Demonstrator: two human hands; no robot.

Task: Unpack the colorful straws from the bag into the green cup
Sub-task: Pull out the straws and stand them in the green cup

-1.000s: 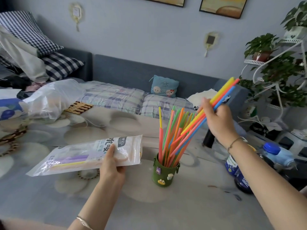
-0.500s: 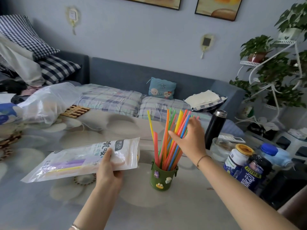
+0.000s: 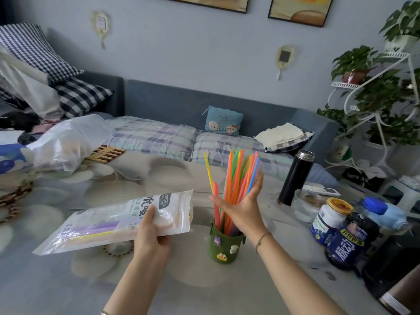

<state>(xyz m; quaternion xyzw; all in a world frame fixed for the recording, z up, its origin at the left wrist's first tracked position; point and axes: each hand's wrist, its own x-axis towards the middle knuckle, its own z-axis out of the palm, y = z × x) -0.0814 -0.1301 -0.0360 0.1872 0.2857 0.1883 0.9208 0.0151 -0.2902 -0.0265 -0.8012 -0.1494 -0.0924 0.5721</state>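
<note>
The right hand [image 3: 241,209] is open, fingers straight and spread, with its palm turned toward the bundle of colorful straws [image 3: 236,176] that stands in the green cup [image 3: 223,244]. The fingertips seem to brush the right side of the bundle, though motion blur makes contact uncertain. The cup stands upright on the tabletop [image 3: 200,292], just right of the frame's centre, and the straws fan out of it toward the upper middle. At centre left, the left hand [image 3: 150,233] grips the near edge of the straw bag [image 3: 118,221] and holds it roughly level above the tabletop, its right end near the cup. Purple and yellow straws [image 3: 95,230] show through the bag's left half, so the unpacking looks well along but unfinished. The step in hand appears to be settling a batch in the cup. Next, the right hand would have to go to the bag's opening, which cannot be made out here, pinch the straws left inside and draw them out lengthwise while the left hand keeps a firm hold.
</note>
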